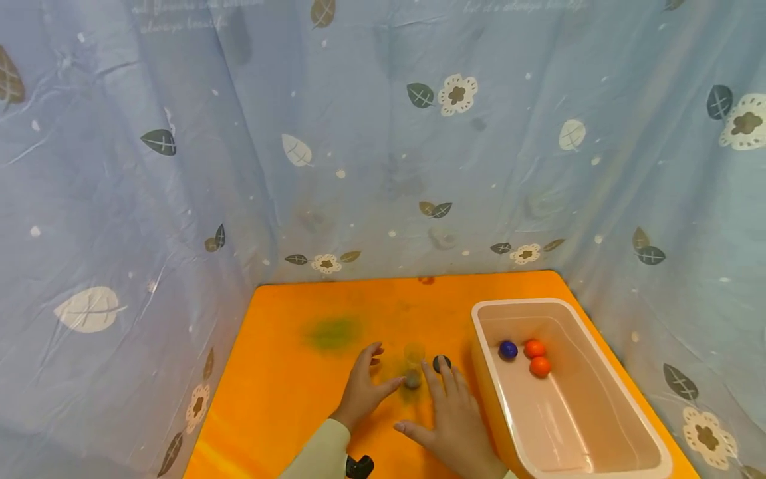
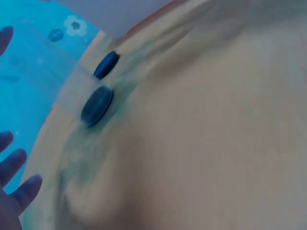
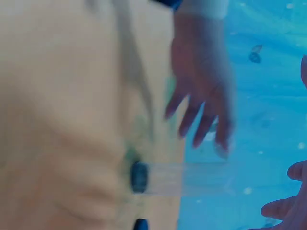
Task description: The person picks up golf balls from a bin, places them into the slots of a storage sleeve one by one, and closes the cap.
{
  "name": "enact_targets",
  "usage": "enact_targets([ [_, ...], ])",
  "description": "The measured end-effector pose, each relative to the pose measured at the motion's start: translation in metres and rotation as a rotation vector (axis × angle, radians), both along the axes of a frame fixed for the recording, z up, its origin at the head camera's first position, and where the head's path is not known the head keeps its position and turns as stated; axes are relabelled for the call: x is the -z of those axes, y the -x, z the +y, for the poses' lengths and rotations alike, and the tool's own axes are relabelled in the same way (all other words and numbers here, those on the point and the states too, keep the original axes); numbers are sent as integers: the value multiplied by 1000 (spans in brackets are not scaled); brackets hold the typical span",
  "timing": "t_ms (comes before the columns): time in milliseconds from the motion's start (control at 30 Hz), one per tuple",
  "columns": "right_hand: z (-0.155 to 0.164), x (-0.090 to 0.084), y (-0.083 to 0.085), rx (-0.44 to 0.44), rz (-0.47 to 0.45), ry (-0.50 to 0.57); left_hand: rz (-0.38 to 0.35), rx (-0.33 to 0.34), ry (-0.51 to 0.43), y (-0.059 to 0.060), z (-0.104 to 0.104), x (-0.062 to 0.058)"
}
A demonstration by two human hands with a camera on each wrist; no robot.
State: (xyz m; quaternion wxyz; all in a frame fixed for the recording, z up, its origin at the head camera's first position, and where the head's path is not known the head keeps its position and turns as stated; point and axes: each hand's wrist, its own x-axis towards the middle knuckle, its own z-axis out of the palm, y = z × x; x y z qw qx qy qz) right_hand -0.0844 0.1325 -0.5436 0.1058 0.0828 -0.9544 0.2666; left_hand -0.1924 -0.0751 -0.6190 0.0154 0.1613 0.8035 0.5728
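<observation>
A clear, see-through tube (image 1: 414, 352) stands upright on the orange table, its dark round end (image 2: 97, 106) at the bottom. Left of the tube is my left hand (image 1: 365, 389), fingers spread and loosely bent around air. On the other side my right hand (image 1: 451, 422) is held with its fingers spread. Beside the tube lies a small dark disc (image 2: 106, 64), partly covered by a right fingertip in the head view. In the right wrist view, the left hand's fingertips are near the tube's upper end; whether they touch it I cannot tell.
To the right stands a pale pink bin (image 1: 574, 426), holding a blue ball (image 1: 508, 350) and two orange balls (image 1: 540, 366). Blue curtains (image 1: 359, 166) with leaf and flower prints enclose the table (image 1: 287, 399) at the back and sides. A green smudge (image 1: 332, 332) marks the tabletop.
</observation>
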Motion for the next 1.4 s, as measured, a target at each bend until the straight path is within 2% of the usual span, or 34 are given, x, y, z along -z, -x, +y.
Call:
enact_targets([
  [67, -1, -7, -2, -28, 34, 36, 5, 12, -24, 3, 7, 2],
  [133, -1, -17, -3, -69, 29, 117, -1, 23, -53, 5, 14, 3],
  [300, 6, -41, 1, -224, -75, 496, -33, 28, -95, 12, 28, 6],
  [367, 11, -49, 5, -293, -77, 610, -45, 26, -96, 15, 34, 8],
  [533, 29, -70, 13, -394, -30, 730, -82, 22, -119, 23, 47, 13],
  [700, 53, -91, 23, -351, -21, 804, -131, 39, -179, 25, 61, 18],
  [900, 92, -110, 39, -233, -26, 865, -62, 33, -169, 23, 74, 21],
  [1000, 113, -113, 49, -169, -13, 866, -18, 44, -164, 22, 77, 19],
  [1067, 126, -112, 55, -136, 0, 859, 5, 58, -155, 21, 78, 14],
  [1200, 151, -103, 68, -111, 3, 863, 28, 102, -158, 16, 76, -2],
  [1400, 172, -82, 82, -59, -68, 854, 78, 181, -135, 8, 65, -33],
])
